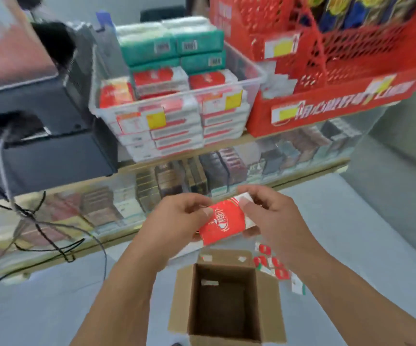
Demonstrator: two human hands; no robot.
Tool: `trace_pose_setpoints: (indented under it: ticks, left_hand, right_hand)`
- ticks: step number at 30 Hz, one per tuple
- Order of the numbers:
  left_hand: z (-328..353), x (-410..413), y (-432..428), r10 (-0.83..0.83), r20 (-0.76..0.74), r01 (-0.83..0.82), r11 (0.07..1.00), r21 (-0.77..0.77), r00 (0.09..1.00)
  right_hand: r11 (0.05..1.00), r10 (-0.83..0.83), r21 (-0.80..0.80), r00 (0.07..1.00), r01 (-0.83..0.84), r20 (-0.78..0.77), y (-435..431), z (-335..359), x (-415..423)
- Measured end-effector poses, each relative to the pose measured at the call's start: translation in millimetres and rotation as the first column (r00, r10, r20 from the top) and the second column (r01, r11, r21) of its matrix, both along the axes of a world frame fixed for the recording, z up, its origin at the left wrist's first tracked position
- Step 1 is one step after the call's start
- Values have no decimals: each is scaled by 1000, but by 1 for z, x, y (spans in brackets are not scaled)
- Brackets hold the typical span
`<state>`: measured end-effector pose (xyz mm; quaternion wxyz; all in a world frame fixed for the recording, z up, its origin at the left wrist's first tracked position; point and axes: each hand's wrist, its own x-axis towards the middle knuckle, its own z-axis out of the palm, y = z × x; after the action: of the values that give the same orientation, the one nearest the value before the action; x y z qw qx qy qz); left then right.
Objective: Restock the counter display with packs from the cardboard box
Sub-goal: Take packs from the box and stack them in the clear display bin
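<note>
Left hand [177, 217]: fingers curled, thumb pinching the left edge of a flat red-and-white pack [223, 222].
Right hand [274, 216]: pinches its right edge.
Forearms [127, 283]: bare, reaching forward, converging.

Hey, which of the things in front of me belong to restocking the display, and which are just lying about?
Part of the job:
red pack, pinched by left hand and right hand
cardboard box, open on the floor
clear bin of packs on the counter
loose red packs beside the box

Just there:
black machine
cables
red basket
</note>
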<state>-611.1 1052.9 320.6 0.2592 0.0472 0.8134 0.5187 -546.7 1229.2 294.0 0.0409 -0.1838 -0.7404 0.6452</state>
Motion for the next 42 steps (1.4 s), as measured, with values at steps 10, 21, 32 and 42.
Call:
trace_pose_setpoints:
  ticks: [10,21,32,42]
  left_hand:
    - [130,-21,-7,190,-114,-181,980,87,975]
    - [172,-101,-49,207,-337,-196,978,67,918]
    - [158,-136,-45,113,-345,-113,993,20,932]
    - [153,-129,-40,121,-363,-126,992,11,924]
  right_hand:
    - [986,165,2,985,-165,-52,14,132,-47]
    - [983,27,186,997,-12,-76,4,204,-176]
    - [729,115,664,986,-168,124,-26,171,-220]
    - [692,136,708,988,-145,70,-19,171,-215]
